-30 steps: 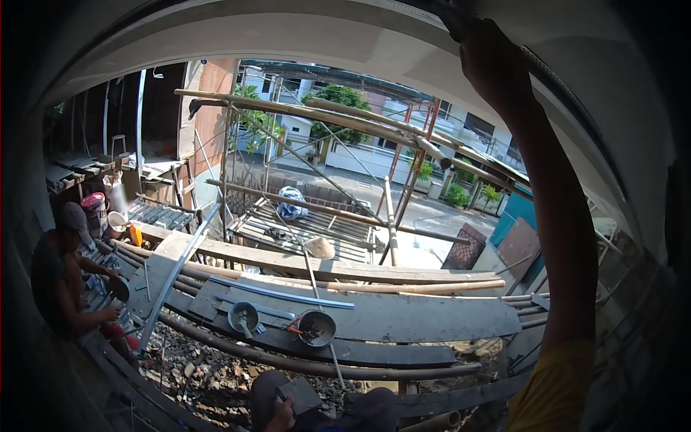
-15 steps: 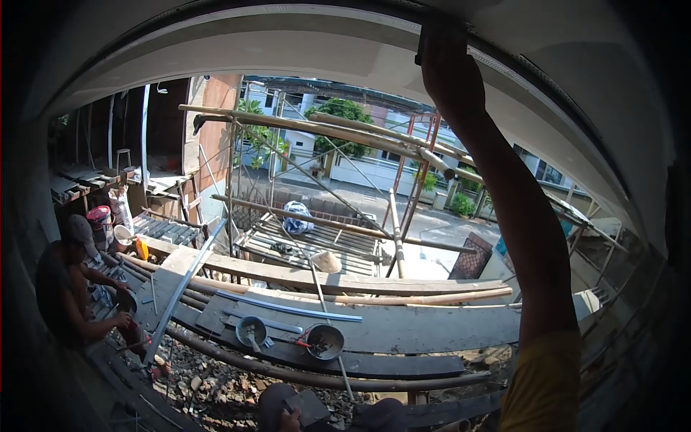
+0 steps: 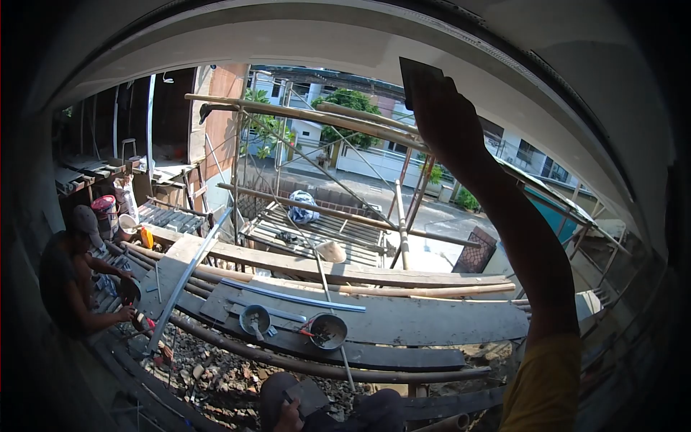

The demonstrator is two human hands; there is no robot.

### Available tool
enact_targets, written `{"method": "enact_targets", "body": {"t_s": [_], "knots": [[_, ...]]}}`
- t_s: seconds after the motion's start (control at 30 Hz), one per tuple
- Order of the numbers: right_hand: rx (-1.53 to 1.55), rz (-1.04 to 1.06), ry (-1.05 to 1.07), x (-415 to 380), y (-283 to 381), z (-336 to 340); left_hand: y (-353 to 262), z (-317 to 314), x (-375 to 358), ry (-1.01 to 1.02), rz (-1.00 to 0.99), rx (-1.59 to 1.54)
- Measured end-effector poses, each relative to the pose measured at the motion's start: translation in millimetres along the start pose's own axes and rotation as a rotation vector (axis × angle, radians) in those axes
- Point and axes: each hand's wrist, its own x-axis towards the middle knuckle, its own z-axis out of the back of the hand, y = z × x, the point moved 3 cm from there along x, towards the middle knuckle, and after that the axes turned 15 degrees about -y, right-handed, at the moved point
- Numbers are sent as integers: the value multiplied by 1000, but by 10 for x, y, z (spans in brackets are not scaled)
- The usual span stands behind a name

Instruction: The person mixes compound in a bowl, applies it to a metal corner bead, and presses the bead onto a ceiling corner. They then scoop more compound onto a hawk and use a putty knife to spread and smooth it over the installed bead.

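A: While the right arm is stretched up under the curved ceiling (image 3: 324, 36), what does the right hand (image 3: 445, 119) hold?
B: It is clenched around a flat dark trowel blade (image 3: 419, 75), which sticks up from the fingers just beneath the pale ceiling edge; I cannot tell if the blade touches it.

A: And the left hand?
B: It shows at the bottom edge (image 3: 288, 416), gripping a dark square board (image 3: 306, 394) near the person's knee.

A: What lies below?
B: Grey planks (image 3: 403, 320) across scaffold poles, with two round mortar pans, one at (image 3: 254, 317) and one at (image 3: 327, 330), side by side, a tool standing in each. Rubble (image 3: 209, 367) lies under the planks.

A: Anyone else?
B: A person in a cap (image 3: 68, 277) crouches at the left, holding a small pan (image 3: 129, 290), well apart from the raised arm
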Motion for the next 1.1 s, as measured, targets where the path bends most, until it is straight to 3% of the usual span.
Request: {"method": "enact_targets", "body": {"t_s": [0.07, 0.1, 0.13, 0.23, 0.3, 0.37, 0.4, 0.43, 0.5, 0.57, 0.63, 0.7, 0.77, 0.8, 0.83, 0.9, 0.93, 1.0, 1.1], "knots": [[401, -163, 270, -344, 314, 184, -254, -218, -280, -32, 67, -138], [601, -129, 180, -474, 557, 429, -526, -467, -613, -94, 96, -198], [813, -122, 175, -707, 816, 627, -469, -361, -415, -67, 103, -187], [1412, -189, 381, -1518, 1726, 1275, -827, -677, -692, 215, 154, -373], [1686, -121, 423, -1843, 2120, 1804, -1081, -880, -970, 243, 175, -344], [1774, -137, 474, -2301, 2547, 2150, -1180, -1014, -1108, 313, 199, -348], [1765, -284, 450, -2507, 2708, 2263, -1282, -1101, -1253, 264, 104, -346], [1798, -283, 455, -2621, 2750, 2328, -1402, -1154, -1390, 224, 8, -332], [1501, -224, 649, -2915, 2718, 2249, -1450, -1097, -1476, 175, 31, -310], [1460, -213, 776, -3317, 2722, 2239, -1521, -1106, -1615, 290, 14, -364], [1401, -500, 861, -3730, 2621, 2293, -1586, -1109, -1620, 242, 32, -354], [1215, -857, 882, -4127, 2436, 2356, -1645, -1098, -1578, 127, -151, -373], [984, -1146, 1240, -4921, 2246, 2429, -1680, -1046, -1557, 115, -198, -358], [1017, -1732, 1005, -5082, 2262, 2537, -1639, -969, -1494, 67, -213, -345], [773, -1842, 1042, -5260, 2229, 2611, -1590, -900, -1406, 25, -226, -325], [738, -2373, 956, -5476, 2246, 2793, -1475, -780, -1261, 27, -195, -327], [699, -2385, 953, -5475, 2237, 2860, -1474, -720, -1251, 1, -185, -328], [683, -2709, 958, -5552, 2316, 3017, -1443, -630, -1225, -48, -167, -358], [777, -2912, 1001, -5814, 2526, 3128, -1440, -519, -1214, -113, -165, -359]]}}
